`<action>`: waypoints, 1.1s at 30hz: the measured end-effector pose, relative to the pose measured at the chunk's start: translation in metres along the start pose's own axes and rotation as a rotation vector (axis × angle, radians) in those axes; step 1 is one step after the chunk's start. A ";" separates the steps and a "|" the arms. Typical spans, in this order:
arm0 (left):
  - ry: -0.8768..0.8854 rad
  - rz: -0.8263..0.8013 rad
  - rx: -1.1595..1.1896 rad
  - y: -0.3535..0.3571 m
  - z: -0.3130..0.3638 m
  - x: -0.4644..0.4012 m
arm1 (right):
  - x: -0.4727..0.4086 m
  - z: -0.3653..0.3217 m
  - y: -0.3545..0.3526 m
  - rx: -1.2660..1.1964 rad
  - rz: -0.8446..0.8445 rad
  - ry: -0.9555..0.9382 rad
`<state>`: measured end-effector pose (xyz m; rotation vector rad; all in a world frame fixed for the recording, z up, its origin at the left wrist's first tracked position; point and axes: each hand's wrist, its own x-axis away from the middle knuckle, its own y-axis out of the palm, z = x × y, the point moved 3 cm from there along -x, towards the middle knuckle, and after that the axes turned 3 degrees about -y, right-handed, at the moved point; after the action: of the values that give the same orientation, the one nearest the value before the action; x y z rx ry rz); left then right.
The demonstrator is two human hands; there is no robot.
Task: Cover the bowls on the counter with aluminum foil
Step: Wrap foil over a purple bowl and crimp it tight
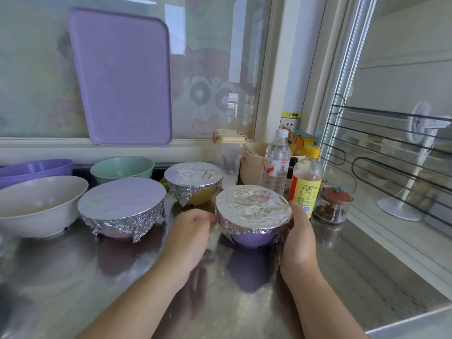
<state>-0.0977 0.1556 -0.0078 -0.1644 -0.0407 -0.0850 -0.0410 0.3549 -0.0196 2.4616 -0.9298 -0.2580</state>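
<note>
A small purple bowl (pixel 253 239) stands on the steel counter (pixel 220 289), its top wrapped in aluminum foil (pixel 253 204). My left hand (pixel 190 233) grips its left side, fingers curled on the foil edge. My right hand (pixel 299 237) cups its right side. A foil-covered pink bowl (pixel 122 204) sits to the left, and a foil-covered yellow bowl (pixel 194 179) stands behind. Uncovered are a white bowl (pixel 41 204) at far left, a green bowl (pixel 122 167) behind it, and purple bowls (pixel 34 168) at the back left.
A purple tray (pixel 122 77) leans on the window behind. At the back right stand a clear jug (pixel 230 157), a beige tub (pixel 253 165), a water bottle (pixel 276 162), a yellow-labelled bottle (pixel 305 184) and a small spice jar (pixel 333 204). A glass partition (pixel 391 155) borders the right.
</note>
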 end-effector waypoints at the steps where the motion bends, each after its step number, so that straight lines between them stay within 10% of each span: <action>1: 0.011 0.046 0.035 -0.001 0.004 -0.003 | 0.002 -0.001 0.000 -0.013 0.000 -0.011; 15: 0.117 0.081 0.111 0.042 0.016 -0.023 | -0.005 0.004 0.000 0.221 -0.048 -0.138; 33: -0.097 0.019 0.443 0.062 -0.002 -0.022 | 0.012 -0.004 0.012 -0.079 0.080 0.066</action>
<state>-0.1141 0.2178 -0.0209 0.2744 -0.1533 -0.0476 -0.0377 0.3408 -0.0098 2.3401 -0.9694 -0.1820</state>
